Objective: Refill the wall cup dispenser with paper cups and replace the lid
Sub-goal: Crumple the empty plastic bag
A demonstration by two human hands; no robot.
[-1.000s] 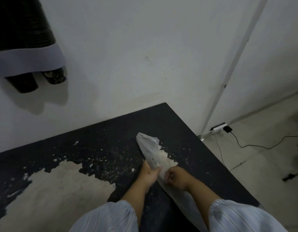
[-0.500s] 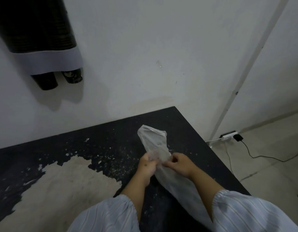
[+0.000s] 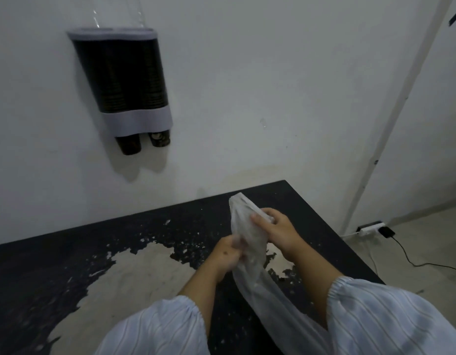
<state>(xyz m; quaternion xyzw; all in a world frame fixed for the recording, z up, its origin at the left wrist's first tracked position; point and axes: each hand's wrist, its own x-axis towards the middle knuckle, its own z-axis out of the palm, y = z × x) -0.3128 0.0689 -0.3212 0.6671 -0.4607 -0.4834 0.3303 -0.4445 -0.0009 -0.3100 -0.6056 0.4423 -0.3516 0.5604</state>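
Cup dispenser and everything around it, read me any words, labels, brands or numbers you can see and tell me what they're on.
No readable text anywhere.
Right-hand cup under the cup dispenser: a light printed mark, too blurred to read.
Plastic sleeve in both hands: no print visible.
Power strip on the floor: no legible marking.

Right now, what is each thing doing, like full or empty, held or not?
Grey and dark wall-mounted cup dispenser: both tubes packed with dark cups, grey lid on top.
Two dark paper cups: poking out of the dispenser's bottom.
Long clear plastic sleeve bag: limp, crumpled, held above the table.
Left hand: gripping the bag.
Right hand: gripping the bag higher up.
Black peeling table: paint worn off.
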